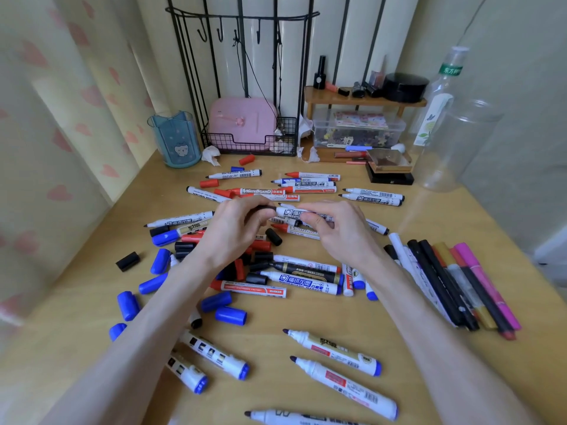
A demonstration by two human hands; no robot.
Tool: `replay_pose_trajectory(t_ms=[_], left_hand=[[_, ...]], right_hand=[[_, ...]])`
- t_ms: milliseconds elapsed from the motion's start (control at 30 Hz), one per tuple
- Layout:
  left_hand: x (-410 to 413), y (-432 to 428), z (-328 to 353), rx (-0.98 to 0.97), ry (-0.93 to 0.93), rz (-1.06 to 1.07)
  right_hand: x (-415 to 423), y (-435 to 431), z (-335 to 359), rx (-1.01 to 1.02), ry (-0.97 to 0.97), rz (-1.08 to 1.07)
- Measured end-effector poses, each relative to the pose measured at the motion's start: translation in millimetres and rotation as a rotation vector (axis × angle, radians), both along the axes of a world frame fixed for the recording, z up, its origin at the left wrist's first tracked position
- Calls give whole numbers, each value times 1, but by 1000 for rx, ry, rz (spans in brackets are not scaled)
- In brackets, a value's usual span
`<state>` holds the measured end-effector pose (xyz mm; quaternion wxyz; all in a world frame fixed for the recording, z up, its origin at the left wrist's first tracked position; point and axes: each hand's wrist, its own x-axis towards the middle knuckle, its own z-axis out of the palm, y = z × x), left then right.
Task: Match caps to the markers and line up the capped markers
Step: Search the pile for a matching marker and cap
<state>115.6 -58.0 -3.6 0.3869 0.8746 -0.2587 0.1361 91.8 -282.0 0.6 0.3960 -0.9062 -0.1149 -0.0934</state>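
My right hand grips a white whiteboard marker held level above the pile. My left hand pinches a black cap at that marker's left end, against its tip. Under both hands lies a heap of uncapped markers and loose blue caps, black caps and red caps. A row of capped markers lies side by side at the right, black, gold, red and pink.
Several uncapped blue-ended markers lie near the front edge. At the back stand a blue cup, a wire basket with a pink box, a wooden shelf, a clear box and two clear bottles.
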Motion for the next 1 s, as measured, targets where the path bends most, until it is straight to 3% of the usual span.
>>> replay_pose_trajectory(t_ms=[267, 1000], left_hand=[[-1, 10, 4, -28, 25, -39], [1, 12, 2, 35, 31, -12]], right_hand=[[1, -3, 0, 121, 43, 64], [4, 0, -4, -2, -29, 99]])
